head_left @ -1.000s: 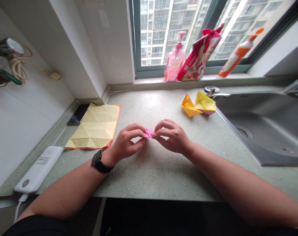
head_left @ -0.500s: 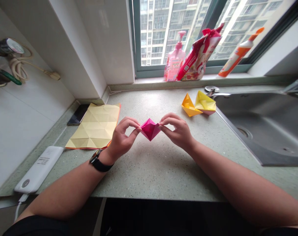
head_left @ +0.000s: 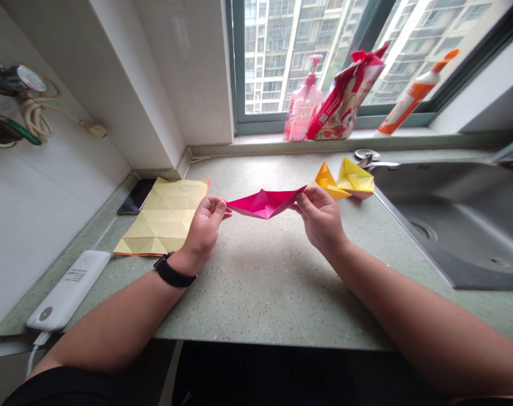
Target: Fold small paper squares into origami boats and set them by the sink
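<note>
A magenta folded paper boat (head_left: 256, 203) is stretched between my two hands above the counter, long and shallow with a small peak in its middle. My left hand (head_left: 205, 223) pinches its left tip between thumb and fingers. At the other end, my right hand (head_left: 321, 214) grips the right tip, which sits slightly higher. Behind my right hand stand an orange paper boat (head_left: 329, 181) and a yellow paper boat (head_left: 355, 179), side by side. Creased yellow paper sheets (head_left: 161, 217) lie beside my left hand, partly covered by it.
The speckled counter (head_left: 273, 293) runs to a steel sink (head_left: 459, 220) on the right. At left are a white power bank (head_left: 70, 290) with a cable and a dark phone (head_left: 135, 196). A pink pump bottle (head_left: 302, 110), a red bag (head_left: 345, 98) and an orange-white bottle (head_left: 412, 98) line the windowsill.
My hands have moved apart, pulling the magenta paper from a compact diamond into a long boat shape. It is also a little higher in view.
</note>
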Action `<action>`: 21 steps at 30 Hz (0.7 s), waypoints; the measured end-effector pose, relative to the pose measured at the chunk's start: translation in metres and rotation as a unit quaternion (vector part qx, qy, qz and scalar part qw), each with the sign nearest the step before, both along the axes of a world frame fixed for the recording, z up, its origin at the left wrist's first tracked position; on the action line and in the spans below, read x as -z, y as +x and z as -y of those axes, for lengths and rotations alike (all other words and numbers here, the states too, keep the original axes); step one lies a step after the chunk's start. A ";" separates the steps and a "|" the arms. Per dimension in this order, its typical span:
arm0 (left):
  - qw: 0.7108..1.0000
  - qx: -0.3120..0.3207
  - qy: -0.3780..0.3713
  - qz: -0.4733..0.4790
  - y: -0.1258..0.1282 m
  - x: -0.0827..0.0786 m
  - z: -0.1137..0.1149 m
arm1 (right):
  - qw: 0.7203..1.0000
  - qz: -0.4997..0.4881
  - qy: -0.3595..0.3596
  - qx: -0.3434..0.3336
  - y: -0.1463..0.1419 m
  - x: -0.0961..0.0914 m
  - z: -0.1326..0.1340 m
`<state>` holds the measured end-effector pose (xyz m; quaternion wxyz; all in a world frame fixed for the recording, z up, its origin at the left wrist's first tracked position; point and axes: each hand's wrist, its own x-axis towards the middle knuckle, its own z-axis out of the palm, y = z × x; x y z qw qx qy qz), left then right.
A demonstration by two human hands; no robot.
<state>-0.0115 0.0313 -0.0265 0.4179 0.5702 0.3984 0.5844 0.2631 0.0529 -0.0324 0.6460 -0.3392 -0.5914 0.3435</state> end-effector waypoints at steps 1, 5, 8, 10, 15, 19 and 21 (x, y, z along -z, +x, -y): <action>1.000 0.002 -0.009 0.002 0.000 0.001 -0.001 | 1.000 -0.004 -0.006 0.005 0.001 0.002 -0.002; 0.999 0.003 -0.010 -0.030 0.001 0.002 -0.001 | 0.999 0.036 0.011 0.020 0.006 0.005 -0.008; 0.991 -0.027 0.079 -0.107 -0.001 -0.003 0.004 | 0.998 0.040 0.035 0.042 0.004 0.002 -0.005; 0.963 -0.062 0.197 -0.175 -0.003 -0.011 0.010 | 0.995 0.047 0.054 0.065 0.001 -0.002 0.002; 0.826 -0.034 0.422 -0.371 -0.002 -0.030 0.030 | 0.986 0.127 0.076 0.073 -0.010 -0.013 0.025; 0.779 -0.013 0.397 -0.486 0.006 -0.027 0.034 | 0.990 0.125 0.065 0.025 -0.019 -0.016 0.036; 0.771 -0.019 0.383 -0.508 0.009 -0.024 0.033 | 0.991 0.112 0.066 -0.002 -0.022 -0.016 0.039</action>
